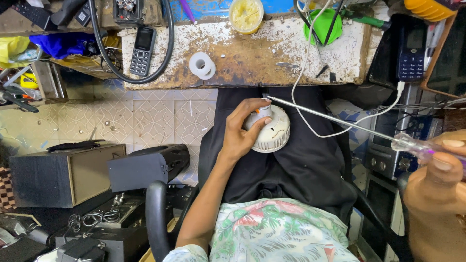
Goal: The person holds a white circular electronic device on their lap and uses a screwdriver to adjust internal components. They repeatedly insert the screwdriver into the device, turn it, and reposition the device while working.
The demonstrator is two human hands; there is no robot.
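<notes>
1. We look down from a head camera at our own lap, covered in black cloth, with a worn, paint-flaked bench (242, 58) across the top of the view and a patterned tile floor to the left.
2. On the bench lie a dark keypad phone (142, 51), a small roll of white tape (202, 65), a yellowish tub (246, 14) and a green lid (324, 26); a thick black cable (167, 43) loops round the phone, and a thin white cable (310, 121) trails down onto our lap.
3. The round white lamp housing (272, 133), like the base of a bulb, rests on our lap below the bench edge.
4. Our left hand (242, 131) steadies it: the fingers curl over its top, the grip pressed against the small central part, the thumb at the rim.
5. Our right hand (437, 179), at the right edge and very close to the camera, pinches the clear handle of a long thin screwdriver (330, 119) between thumb and fingers.
6. The metal shaft runs leftward, its tip meeting the housing's top beside the left fingertips.
7. We judge the step in hand to be working the tip into a screw or seam; next calls for a firm hold and the tip kept seated, so it does not slip toward the fingers.
</notes>
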